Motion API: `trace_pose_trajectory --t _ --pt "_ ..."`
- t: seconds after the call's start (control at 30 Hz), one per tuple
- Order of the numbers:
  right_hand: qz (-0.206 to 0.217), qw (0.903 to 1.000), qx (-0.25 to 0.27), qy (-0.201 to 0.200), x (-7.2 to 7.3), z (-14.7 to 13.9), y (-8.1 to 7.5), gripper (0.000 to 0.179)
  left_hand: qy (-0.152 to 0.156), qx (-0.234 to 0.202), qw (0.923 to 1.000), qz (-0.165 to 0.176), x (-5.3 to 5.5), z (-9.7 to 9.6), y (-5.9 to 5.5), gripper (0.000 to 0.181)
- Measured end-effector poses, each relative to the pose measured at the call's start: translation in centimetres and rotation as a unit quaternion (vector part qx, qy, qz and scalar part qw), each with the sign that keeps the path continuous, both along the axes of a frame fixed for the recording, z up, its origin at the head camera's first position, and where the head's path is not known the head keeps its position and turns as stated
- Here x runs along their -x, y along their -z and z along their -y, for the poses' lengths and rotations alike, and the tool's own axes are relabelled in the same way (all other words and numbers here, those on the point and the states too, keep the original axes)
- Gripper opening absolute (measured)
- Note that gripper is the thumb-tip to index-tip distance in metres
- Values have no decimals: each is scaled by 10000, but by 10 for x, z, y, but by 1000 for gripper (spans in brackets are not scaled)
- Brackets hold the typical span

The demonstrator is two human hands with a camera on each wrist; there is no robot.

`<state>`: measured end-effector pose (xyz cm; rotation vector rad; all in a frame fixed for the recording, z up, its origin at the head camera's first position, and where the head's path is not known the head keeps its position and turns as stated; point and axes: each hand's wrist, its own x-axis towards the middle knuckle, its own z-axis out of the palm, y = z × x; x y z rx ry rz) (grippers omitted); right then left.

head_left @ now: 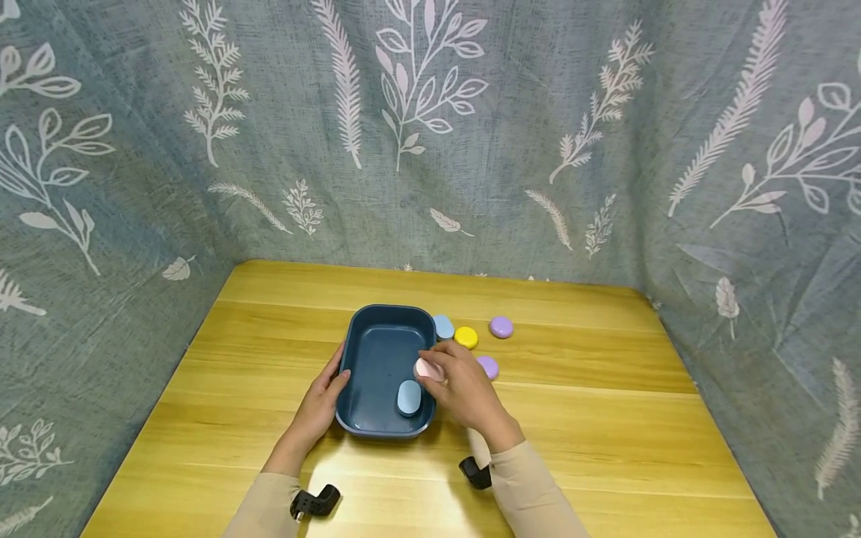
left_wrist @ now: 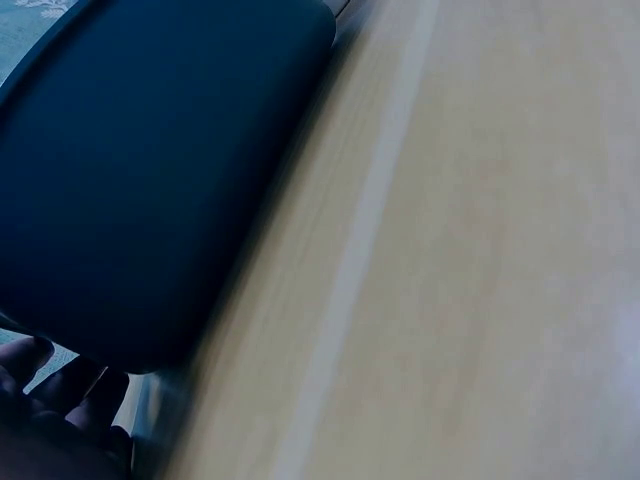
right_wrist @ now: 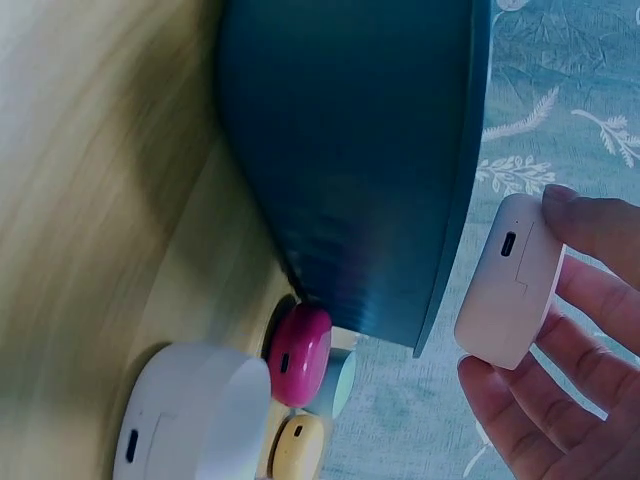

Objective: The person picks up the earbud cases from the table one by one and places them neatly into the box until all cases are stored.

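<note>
A dark blue plastic bin [head_left: 385, 427] stands on the table. My left hand [head_left: 318, 403] grips its left wall, thumb at the rim; in the left wrist view its fingers [left_wrist: 95, 400] lie by the bin's corner. My right hand [head_left: 466, 385] pinches a pale pinkish-white earbud charging case [right_wrist: 508, 285] between thumb and fingertips, over the right rim. Inside the bin, near its front right corner, sits a light blue case [head_left: 408, 396]. The right wrist view shows the held case's charging port and a magenta case [right_wrist: 300, 355] beside the bin, which my hand hides in the head view.
Right of the bin lie another light blue case [head_left: 443, 326], a yellow case [head_left: 466, 338] and two purple cases, one farther back [head_left: 501, 327] and one nearer [head_left: 488, 367]. A white case [right_wrist: 195, 415] shows close up in the right wrist view. Patterned curtains [head_left: 430, 187] surround the wooden table.
</note>
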<state>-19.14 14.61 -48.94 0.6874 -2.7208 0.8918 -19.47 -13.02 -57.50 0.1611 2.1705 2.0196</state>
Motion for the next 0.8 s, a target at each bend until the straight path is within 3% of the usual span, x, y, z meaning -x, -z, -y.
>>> trace_pose_trajectory --t 0.8 --pt "164 9996 -205 -120 -5 28 5 42 -31 69 10000 19 1 1 1 59"
